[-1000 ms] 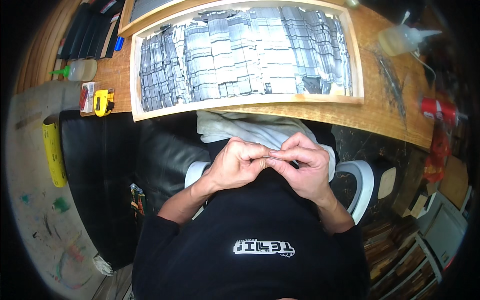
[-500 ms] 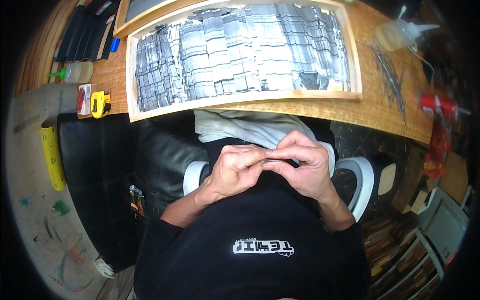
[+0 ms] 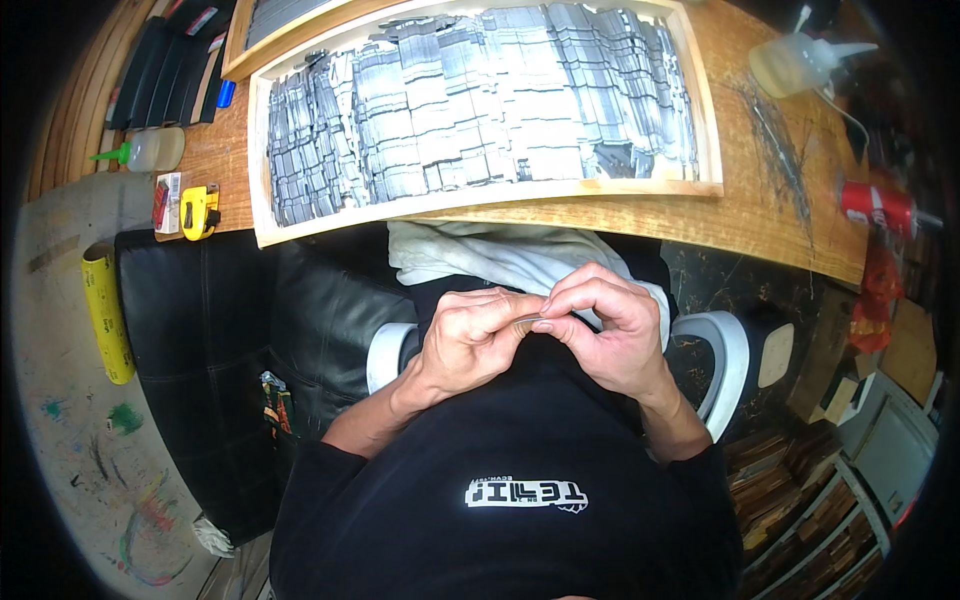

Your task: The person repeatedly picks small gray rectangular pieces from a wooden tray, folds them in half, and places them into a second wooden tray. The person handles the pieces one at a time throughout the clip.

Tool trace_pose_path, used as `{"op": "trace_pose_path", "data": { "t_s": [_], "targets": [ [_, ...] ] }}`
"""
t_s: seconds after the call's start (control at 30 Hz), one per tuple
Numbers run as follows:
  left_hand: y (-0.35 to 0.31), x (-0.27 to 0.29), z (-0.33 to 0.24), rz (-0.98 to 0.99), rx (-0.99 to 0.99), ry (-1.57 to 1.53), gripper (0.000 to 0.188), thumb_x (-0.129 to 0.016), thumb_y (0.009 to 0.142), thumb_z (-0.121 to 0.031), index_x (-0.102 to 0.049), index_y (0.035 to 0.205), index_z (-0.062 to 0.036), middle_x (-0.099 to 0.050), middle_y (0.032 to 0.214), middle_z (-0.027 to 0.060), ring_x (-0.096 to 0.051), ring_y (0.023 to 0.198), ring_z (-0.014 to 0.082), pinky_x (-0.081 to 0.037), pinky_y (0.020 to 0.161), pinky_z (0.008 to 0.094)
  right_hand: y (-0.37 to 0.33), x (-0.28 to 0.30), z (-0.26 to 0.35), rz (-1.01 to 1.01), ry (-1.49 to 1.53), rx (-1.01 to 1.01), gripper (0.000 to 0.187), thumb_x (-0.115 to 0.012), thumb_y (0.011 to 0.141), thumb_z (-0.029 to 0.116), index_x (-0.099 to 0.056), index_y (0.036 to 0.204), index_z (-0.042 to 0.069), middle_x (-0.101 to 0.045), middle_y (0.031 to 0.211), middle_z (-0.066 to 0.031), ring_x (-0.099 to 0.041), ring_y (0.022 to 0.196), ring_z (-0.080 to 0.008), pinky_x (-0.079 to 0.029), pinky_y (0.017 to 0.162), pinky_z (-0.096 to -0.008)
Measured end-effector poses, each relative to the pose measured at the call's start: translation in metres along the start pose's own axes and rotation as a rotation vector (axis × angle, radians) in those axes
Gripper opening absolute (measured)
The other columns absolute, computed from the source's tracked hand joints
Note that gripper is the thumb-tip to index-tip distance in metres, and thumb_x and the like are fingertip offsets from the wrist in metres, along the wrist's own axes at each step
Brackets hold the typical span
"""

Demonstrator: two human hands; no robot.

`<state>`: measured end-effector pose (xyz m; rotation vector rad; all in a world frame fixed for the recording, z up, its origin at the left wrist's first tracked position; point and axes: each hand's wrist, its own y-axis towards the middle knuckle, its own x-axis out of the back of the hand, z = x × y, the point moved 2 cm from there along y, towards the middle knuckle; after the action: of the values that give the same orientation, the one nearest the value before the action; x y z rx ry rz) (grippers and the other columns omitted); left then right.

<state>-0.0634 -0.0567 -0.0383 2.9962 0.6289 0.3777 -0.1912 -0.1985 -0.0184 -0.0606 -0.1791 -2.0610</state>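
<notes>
Both hands meet over the person's lap, off the desk's near edge: the left hand point(image 3: 468, 345) and the right hand point(image 3: 610, 335) are curled narrow, fingertips pinching a small thin grey strip point(image 3: 528, 323) between them, too small to tell further. Beneath them a white cloth point(image 3: 480, 255) lies on the lap against the desk point(image 3: 760, 215) edge. On the desk, a shallow wooden tray point(image 3: 705, 110) packed with grey metal strips spans the middle, a yellow tape measure point(image 3: 200, 210) at its left near edge.
</notes>
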Motion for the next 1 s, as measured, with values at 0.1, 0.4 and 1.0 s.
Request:
{"op": "trace_pose_path", "data": {
  "t_s": [0.1,0.4,1.0],
  "targets": [
    [0.0003,-0.0005,0.0,0.0,0.0,-0.007,0.025,-0.074,0.081,0.011,-0.076,0.105,0.0042,-0.077,0.088,0.0182,-0.077,0.077,0.0297,-0.06,0.069,0.0338,-0.0002,0.0001,-0.0002,-0.003,0.008,-0.001,0.018,-0.086,0.08,-0.003,-0.073,0.091,0.001,-0.071,0.088,-0.0086,-0.07,0.08,-0.0186,-0.055,0.072,-0.0294],
    [0.0006,0.0001,-0.0008,0.004,0.003,-0.011,0.026,-0.073,0.081,0.012,-0.076,0.106,0.0036,-0.078,0.088,0.0188,-0.078,0.076,0.0296,-0.06,0.068,0.0336,-0.0004,0.0002,-0.0013,-0.003,0.039,-0.019,0.017,-0.085,0.081,-0.003,-0.072,0.09,0.001,-0.071,0.088,-0.0087,-0.07,0.08,-0.0187,-0.055,0.072,-0.0293],
    [0.0012,0.0,0.0015,-0.026,-0.004,0.018,0.024,-0.077,0.083,0.008,-0.076,0.106,0.0031,-0.077,0.086,0.0182,-0.076,0.073,0.0293,-0.059,0.067,0.0339,0.0018,0.0002,0.0038,-0.004,-0.134,0.114,0.016,-0.081,0.082,-0.003,-0.07,0.093,0.002,-0.07,0.088,-0.0106,-0.068,0.082,-0.0253,-0.054,0.072,-0.0331]
  ]
}}
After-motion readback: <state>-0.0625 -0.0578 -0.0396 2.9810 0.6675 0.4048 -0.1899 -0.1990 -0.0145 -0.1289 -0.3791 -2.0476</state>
